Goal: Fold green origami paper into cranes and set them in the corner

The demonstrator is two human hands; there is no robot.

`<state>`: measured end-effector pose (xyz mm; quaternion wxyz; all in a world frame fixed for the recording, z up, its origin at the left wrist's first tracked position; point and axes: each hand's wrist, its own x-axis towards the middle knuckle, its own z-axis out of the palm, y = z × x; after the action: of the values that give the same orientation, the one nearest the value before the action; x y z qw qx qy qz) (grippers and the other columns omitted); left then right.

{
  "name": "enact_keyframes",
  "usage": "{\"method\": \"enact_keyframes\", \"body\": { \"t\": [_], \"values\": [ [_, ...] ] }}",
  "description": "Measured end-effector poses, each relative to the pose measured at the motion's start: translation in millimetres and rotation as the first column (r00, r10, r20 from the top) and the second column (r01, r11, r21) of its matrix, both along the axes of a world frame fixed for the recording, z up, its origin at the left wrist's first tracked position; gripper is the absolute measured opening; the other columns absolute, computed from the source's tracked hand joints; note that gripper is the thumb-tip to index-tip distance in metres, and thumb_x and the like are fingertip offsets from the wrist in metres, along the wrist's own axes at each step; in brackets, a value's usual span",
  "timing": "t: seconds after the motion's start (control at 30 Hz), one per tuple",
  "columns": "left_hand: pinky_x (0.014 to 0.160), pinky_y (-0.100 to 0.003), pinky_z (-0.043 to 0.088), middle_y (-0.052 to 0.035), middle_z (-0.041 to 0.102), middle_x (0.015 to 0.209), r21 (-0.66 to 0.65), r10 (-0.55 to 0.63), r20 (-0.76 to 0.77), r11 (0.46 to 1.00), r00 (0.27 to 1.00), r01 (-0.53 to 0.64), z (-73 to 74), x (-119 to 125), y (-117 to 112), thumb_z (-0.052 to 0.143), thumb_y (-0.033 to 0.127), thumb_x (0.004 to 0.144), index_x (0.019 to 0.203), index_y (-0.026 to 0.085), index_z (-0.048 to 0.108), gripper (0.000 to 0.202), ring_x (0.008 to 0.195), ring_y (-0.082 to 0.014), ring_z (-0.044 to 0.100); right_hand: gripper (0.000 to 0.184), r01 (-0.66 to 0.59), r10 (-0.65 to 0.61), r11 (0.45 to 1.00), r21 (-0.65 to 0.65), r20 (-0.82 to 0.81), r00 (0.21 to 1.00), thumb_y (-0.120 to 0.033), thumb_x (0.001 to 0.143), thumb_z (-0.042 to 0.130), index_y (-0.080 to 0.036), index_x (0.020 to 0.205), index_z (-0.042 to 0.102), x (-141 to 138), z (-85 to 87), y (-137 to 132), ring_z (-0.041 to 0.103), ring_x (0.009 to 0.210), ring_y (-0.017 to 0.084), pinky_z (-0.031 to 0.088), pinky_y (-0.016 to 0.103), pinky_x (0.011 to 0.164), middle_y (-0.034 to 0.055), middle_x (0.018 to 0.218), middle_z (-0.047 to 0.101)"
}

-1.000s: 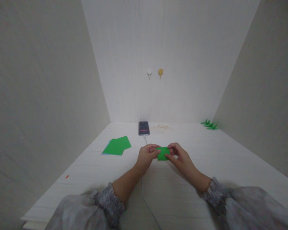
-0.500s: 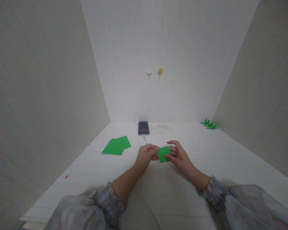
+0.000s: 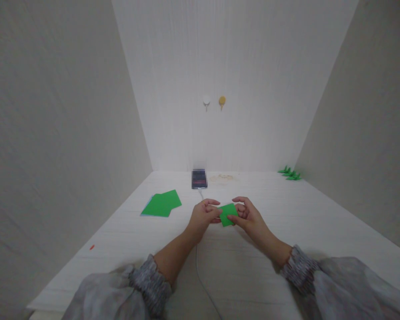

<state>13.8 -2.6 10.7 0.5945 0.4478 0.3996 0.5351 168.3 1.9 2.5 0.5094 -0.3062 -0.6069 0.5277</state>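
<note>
A small green square of folded paper [image 3: 228, 212] is held up between my two hands above the white table. My left hand [image 3: 204, 217] pinches its left edge, thumb in front. At its right side my right hand [image 3: 248, 214] grips it, the thumb lying on the front face and the index finger raised off it. The fingers behind the paper are partly hidden. Larger green paper sheets [image 3: 160, 204] lie overlapping on the table to the left, with a thin light-blue edge showing beneath.
Several folded green paper pieces [image 3: 290, 174] sit at the back right corner. A dark, blurred device [image 3: 199, 178] stands by the back wall, its white cable [image 3: 203, 284] running toward me under my left arm. A small orange scrap [image 3: 92, 247] lies at the left. Two hooks [image 3: 222, 101] are on the wall.
My left index finger has lifted a little away from the paper, and the left thumb has shifted slightly down its edge. My right hand keeps nearly the same hold.
</note>
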Motion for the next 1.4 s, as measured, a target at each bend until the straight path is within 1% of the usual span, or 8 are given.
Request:
{"method": "enact_keyframes", "body": {
  "t": [0.1, 0.23, 0.4, 0.57, 0.77, 1.0, 1.2, 1.4],
  "values": [
    [0.061, -0.029, 0.049, 0.0018, 0.058, 0.055, 0.0, 0.025, 0.019, 1.0, 1.0, -0.025, -1.0, -0.3, 0.8, 0.07, 0.021, 0.055, 0.084, 0.012, 0.05, 0.036, 0.054, -0.0119, 0.058, 0.042, 0.009, -0.009, 1.0, 0.007, -0.012, 1.0, -0.023, 0.062, 0.066, -0.023, 0.092, 0.037, 0.6, 1.2, -0.3, 0.053, 0.054, 0.01, 0.041, 0.023, 0.05, -0.0057, 0.064, 0.052],
    [0.06, -0.028, 0.049, 0.0016, 0.058, 0.056, 0.004, 0.034, 0.023, 0.999, 0.999, -0.034, -2.9, -1.2, 1.5, 0.07, 0.022, 0.055, 0.084, 0.013, 0.051, 0.036, 0.054, -0.0121, 0.059, 0.044, 0.019, -0.02, 0.999, -0.025, -0.017, 1.0, -0.026, 0.06, 0.067, -0.023, 0.092, 0.038, 2.3, 2.6, -0.9, 0.056, 0.059, 0.013, 0.044, 0.027, 0.057, -0.0039, 0.065, 0.056],
    [0.06, -0.026, 0.049, 0.0015, 0.059, 0.061, 0.03, 0.05, 0.062, 0.998, 0.997, -0.052, -2.4, -1.2, 0.7, 0.071, 0.023, 0.054, 0.084, 0.013, 0.051, 0.038, 0.057, -0.0112, 0.058, 0.047, -0.065, 0.06, 0.991, -0.116, -0.044, 0.997, -0.029, 0.061, 0.067, -0.023, 0.096, 0.035, 2.1, 1.2, -0.9, 0.06, 0.063, 0.016, 0.046, 0.033, 0.062, -0.0004, 0.07, 0.062],
    [0.06, -0.027, 0.048, 0.0054, 0.054, 0.053, 0.018, 0.061, 0.087, 0.998, 0.994, -0.063, -3.7, -0.9, 1.9, 0.072, 0.02, 0.052, 0.083, 0.014, 0.049, 0.039, 0.052, -0.0097, 0.056, 0.049, -0.074, 0.07, 0.994, -0.077, -0.059, 0.996, -0.025, 0.06, 0.068, -0.023, 0.096, 0.035, 1.5, 0.1, -0.2, 0.058, 0.059, 0.014, 0.045, 0.029, 0.058, -0.0016, 0.067, 0.062],
    [0.058, -0.025, 0.047, 0.0057, 0.055, 0.054, 0.027, 0.091, 0.074, 0.995, 0.993, -0.093, -4.4, -1.7, 2.4, 0.072, 0.021, 0.052, 0.084, 0.015, 0.046, 0.042, 0.05, -0.0091, 0.055, 0.045, -0.076, 0.075, 0.996, -0.047, -0.038, 0.996, -0.025, 0.062, 0.067, -0.024, 0.095, 0.037, 2.7, 2.0, -2.1, 0.058, 0.059, 0.013, 0.044, 0.027, 0.057, -0.0018, 0.069, 0.061],
    [0.058, -0.023, 0.046, 0.0055, 0.054, 0.058, 0.086, 0.054, 0.09, 0.994, 0.994, -0.062, -2.5, -1.4, 0.7, 0.072, 0.02, 0.052, 0.084, 0.014, 0.049, 0.04, 0.052, -0.0078, 0.054, 0.045, -0.097, 0.095, 0.995, -0.038, -0.046, 0.994, -0.023, 0.062, 0.067, -0.024, 0.096, 0.038, 4.0, -1.5, 0.5, 0.059, 0.061, 0.014, 0.045, 0.027, 0.057, -0.0015, 0.069, 0.061],
    [0.057, -0.024, 0.047, 0.0055, 0.053, 0.059, 0.089, 0.059, 0.081, 0.994, 0.995, -0.066, -2.8, -1.7, 1.2, 0.073, 0.02, 0.051, 0.084, 0.014, 0.051, 0.041, 0.052, -0.0079, 0.054, 0.047, -0.1, 0.097, 0.994, -0.042, -0.049, 0.994, -0.022, 0.063, 0.066, -0.023, 0.101, 0.037, 4.8, -0.6, -1.1, 0.058, 0.059, 0.014, 0.045, 0.026, 0.055, -0.0016, 0.068, 0.061],
    [0.056, -0.022, 0.046, 0.0055, 0.053, 0.058, 0.089, 0.052, 0.066, 0.994, 0.996, -0.057, -2.4, -2.6, 1.1, 0.072, 0.018, 0.052, 0.084, 0.013, 0.05, 0.039, 0.051, -0.0071, 0.053, 0.043, -0.105, 0.104, 0.994, -0.041, -0.039, 0.994, -0.022, 0.064, 0.066, -0.023, 0.099, 0.041, 5.4, -0.4, -1.1, 0.058, 0.057, 0.013, 0.045, 0.026, 0.054, -0.0004, 0.071, 0.063]
  ]
}}
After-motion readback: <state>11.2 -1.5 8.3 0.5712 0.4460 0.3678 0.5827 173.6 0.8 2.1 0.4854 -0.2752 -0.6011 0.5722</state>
